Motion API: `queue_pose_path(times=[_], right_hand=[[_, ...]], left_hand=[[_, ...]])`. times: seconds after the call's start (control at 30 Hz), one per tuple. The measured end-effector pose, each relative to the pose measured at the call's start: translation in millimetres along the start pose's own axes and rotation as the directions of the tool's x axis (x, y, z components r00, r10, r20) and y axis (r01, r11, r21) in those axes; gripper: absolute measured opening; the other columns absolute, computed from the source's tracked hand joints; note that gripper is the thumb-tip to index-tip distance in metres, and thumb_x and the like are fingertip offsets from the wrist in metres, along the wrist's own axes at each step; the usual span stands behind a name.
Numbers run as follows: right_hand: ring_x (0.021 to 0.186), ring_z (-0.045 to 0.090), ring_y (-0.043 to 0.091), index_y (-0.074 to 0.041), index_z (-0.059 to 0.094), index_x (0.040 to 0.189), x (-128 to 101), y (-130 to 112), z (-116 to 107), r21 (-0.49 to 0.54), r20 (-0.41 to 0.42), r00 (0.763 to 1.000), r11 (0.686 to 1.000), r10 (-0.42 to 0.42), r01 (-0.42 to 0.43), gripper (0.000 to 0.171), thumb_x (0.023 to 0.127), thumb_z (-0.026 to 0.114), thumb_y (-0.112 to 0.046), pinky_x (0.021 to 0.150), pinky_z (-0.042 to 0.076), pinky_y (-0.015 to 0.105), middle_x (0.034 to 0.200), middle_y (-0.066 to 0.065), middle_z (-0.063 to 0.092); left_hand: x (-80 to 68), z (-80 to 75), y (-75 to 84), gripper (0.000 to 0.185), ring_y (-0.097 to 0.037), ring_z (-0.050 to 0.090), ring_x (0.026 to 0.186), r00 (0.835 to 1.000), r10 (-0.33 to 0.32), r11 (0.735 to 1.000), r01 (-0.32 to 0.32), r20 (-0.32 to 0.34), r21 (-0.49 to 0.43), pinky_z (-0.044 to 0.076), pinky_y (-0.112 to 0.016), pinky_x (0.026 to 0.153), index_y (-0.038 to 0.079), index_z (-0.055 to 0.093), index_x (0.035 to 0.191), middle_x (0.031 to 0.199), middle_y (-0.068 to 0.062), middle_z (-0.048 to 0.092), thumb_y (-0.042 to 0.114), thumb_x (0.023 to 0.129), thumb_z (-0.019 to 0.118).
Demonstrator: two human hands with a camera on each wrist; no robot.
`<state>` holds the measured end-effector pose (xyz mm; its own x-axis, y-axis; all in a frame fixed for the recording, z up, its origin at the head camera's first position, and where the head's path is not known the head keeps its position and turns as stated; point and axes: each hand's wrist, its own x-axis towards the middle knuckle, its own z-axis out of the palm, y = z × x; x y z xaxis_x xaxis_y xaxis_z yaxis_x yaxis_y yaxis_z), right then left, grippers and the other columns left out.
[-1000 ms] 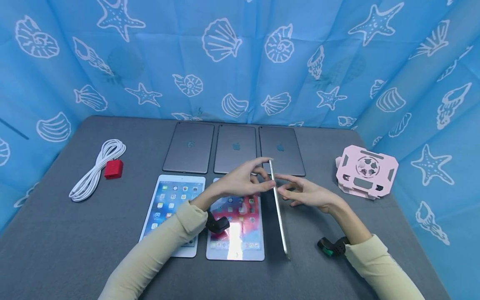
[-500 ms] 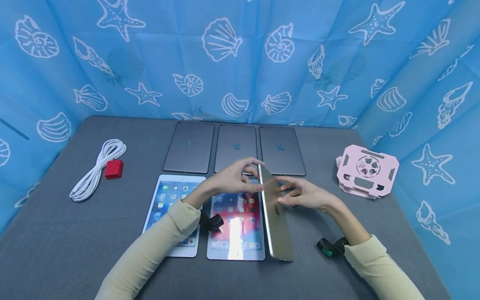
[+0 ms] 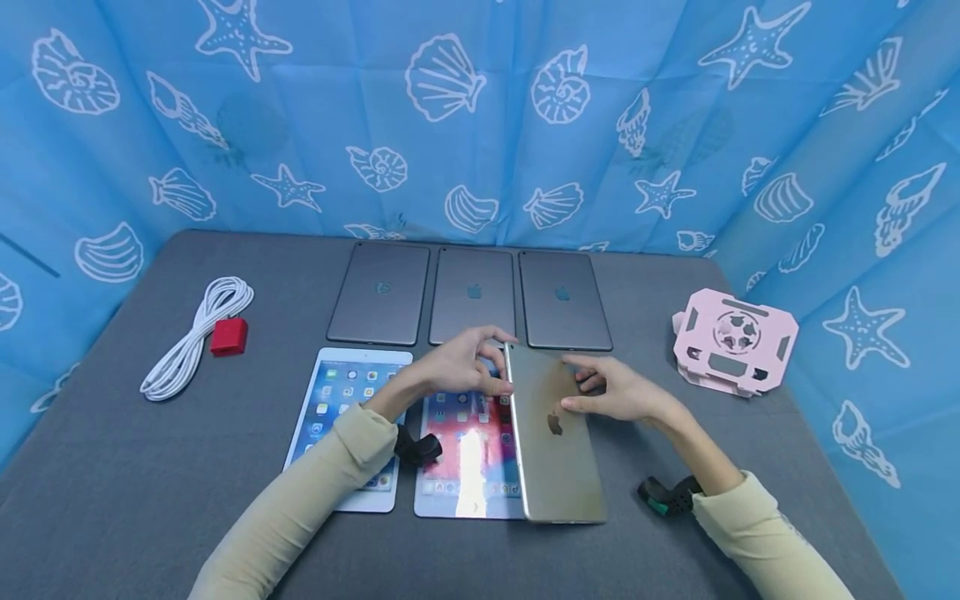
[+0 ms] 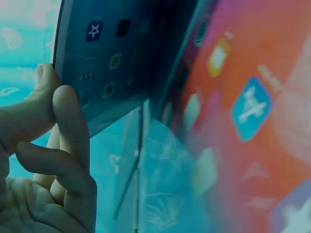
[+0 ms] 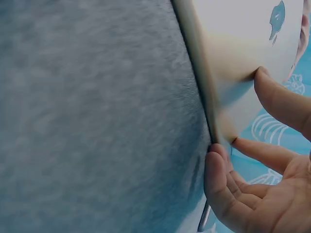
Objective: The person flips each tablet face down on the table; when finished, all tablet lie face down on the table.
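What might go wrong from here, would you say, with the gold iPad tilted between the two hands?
The left hand seems to pinch only one edge of the gold iPad, so it might slip. If so, that raised edge could knock the lit iPad beside it. The fingers of the right hand, close to the low edge, might get trapped against the grey tablecloth.

grey table (image 3: 150, 475) bears five flat tablets (image 3: 472, 292) (three face-down), white cable (image 3: 191, 342), red block (image 3: 228, 337), pink frame (image 3: 727, 362).
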<state>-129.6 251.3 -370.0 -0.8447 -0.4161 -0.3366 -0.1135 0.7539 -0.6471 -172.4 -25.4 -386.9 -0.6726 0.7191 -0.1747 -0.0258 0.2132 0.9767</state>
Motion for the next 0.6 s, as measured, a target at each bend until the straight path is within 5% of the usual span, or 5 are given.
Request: queue_pose_path(times=[0.6], right_hand=[[0.112,0.057,0.039,0.008,0.046,0.148,-5.8,21.9,-5.3,-0.077,-0.121,0.992,0.996,0.041,-0.051,0.074,0.088,0.081,-0.019,0.086,0.054,0.047,0.125,0.029,0.056]], left_hand=[[18.7,29.2,-21.2,0.074,-0.013,0.062,0.055,0.997,-0.030,0.990,0.040,-0.068,0.139,0.052,-0.024,0.054,0.002,0.039,0.148,0.080,-0.004,0.069,0.002,0.086,0.080]])
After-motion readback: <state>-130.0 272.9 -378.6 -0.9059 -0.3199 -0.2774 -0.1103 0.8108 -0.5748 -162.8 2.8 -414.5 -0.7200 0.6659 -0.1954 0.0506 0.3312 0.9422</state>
